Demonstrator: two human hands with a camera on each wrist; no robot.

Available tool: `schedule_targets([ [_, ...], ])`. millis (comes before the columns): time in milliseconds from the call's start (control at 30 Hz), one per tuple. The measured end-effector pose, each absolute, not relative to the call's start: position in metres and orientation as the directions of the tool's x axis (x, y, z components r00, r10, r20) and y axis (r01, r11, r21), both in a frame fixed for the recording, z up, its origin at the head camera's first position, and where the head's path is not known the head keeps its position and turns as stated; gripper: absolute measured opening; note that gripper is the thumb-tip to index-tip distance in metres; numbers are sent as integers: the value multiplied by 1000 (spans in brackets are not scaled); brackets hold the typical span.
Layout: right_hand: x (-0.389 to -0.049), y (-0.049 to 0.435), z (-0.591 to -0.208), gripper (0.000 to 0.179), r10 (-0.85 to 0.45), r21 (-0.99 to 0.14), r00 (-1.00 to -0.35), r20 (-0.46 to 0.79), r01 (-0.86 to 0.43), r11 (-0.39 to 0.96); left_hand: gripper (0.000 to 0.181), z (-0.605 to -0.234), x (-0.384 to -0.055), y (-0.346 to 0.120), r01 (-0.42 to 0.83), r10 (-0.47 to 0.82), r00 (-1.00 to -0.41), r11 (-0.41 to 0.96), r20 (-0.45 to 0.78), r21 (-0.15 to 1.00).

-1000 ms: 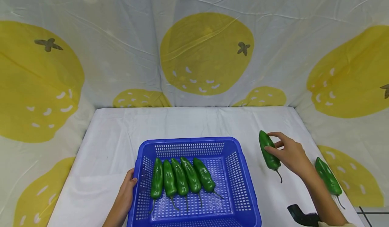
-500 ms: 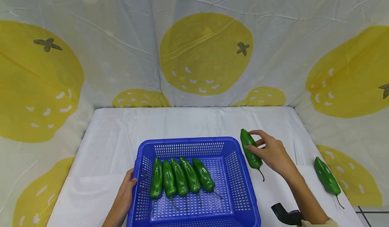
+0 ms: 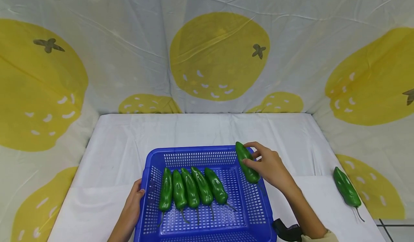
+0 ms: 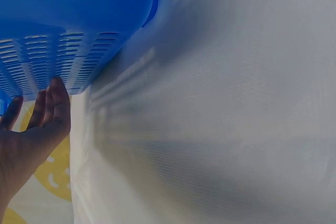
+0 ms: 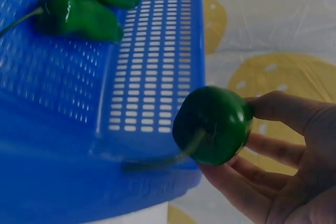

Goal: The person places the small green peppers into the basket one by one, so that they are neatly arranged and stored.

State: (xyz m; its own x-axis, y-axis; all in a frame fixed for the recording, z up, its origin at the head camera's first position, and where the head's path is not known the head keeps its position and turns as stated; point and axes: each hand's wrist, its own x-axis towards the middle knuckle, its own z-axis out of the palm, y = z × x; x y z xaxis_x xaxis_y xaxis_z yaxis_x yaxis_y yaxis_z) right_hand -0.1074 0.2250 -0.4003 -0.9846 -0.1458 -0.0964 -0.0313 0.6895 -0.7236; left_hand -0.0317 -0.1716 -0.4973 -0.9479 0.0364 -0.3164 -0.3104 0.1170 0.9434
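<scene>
A blue perforated basket (image 3: 207, 149) stands at the front middle of the table, with several green peppers (image 3: 193, 191) lying side by side in its left half. My left hand (image 3: 130, 202) holds the basket's left side; in the left wrist view its fingers (image 4: 60, 100) reach up to the slotted wall. Between thumb and fingers, my right hand (image 3: 268, 164) pinches another green pepper (image 3: 247, 164) over the basket's far right corner. The right wrist view shows that pepper (image 5: 210, 124) stem end first, overlapping the basket's rim.
One more green pepper (image 3: 347, 187) lies on the white-covered table (image 3: 317, 199) near its right edge. A black curved object (image 3: 288, 231) sits at my right wrist. A fabric backdrop (image 3: 136, 55) printed with yellow fruit surrounds the table.
My right hand has carried its pepper leftward, from the table right of the basket to over the basket's right side. My left hand and the basket have stayed put.
</scene>
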Motion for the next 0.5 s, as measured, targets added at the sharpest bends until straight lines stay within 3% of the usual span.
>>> schedule_targets([
  [500,-102,198,-416,48,-175,-749,-968,-182,21,662,44,-497,-31,-172,-302,51,-949,117,-310,946],
])
